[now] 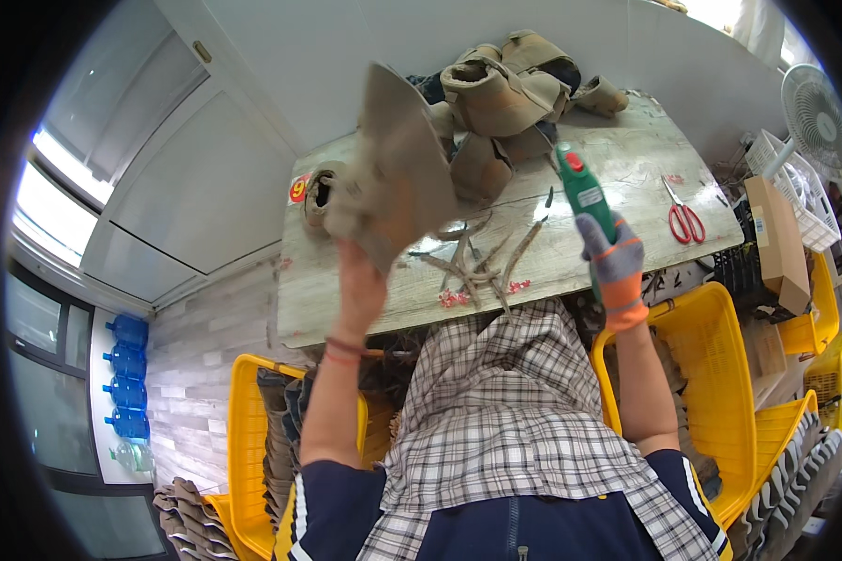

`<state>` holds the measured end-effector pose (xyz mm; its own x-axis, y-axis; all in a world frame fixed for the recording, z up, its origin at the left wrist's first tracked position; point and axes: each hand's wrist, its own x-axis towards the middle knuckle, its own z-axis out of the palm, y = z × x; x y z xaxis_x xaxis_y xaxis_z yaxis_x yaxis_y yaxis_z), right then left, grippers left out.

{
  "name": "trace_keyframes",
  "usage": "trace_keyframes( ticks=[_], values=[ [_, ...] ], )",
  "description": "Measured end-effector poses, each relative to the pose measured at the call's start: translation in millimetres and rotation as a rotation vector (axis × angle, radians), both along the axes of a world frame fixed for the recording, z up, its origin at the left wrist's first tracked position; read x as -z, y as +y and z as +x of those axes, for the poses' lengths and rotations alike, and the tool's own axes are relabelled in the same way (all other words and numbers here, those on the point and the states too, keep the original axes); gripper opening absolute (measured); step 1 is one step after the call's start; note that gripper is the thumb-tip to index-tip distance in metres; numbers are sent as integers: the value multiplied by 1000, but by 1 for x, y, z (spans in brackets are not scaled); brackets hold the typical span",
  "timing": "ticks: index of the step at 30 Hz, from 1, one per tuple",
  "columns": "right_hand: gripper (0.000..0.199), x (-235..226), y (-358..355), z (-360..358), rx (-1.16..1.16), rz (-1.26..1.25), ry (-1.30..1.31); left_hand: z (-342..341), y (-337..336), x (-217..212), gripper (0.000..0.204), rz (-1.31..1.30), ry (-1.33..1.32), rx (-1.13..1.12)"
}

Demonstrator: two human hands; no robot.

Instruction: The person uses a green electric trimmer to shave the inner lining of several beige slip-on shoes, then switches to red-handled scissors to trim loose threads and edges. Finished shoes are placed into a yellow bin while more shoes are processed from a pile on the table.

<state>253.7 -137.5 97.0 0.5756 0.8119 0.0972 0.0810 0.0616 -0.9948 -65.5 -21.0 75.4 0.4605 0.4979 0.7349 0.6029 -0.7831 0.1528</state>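
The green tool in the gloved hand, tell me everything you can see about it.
The green tool is a handheld device with a bright green body that looks like plastic, a red button or cap near its upper end and a dark tip. The right hand, in a grey and orange glove, grips its lower part and holds it nearly upright, tilted slightly left, above the pale wooden table. Nothing else touches it.

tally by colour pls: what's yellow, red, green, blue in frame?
Yellow crates: 4 visible, more may be cut off ()
Red-handled scissors: 1
Green tool in right hand: 1
Blue water bottles: 4
Total: 10
Left hand holds a tan boot.
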Motion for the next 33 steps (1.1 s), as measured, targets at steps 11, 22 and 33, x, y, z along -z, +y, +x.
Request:
trace_keyframes(
  ticks=[11, 22, 33],
  values=[
    [61, 129, 94, 162, 384, -569, -490, 68, 144, -45, 33, 265, -369, -237],
    [69, 150, 153, 164, 241, -684, -691, 140, 50, 118, 81, -615, 113, -218],
    [53, 142, 38, 128, 391, -163, -913, 46, -51, 99, 16, -569, 127, 386]
  ],
)
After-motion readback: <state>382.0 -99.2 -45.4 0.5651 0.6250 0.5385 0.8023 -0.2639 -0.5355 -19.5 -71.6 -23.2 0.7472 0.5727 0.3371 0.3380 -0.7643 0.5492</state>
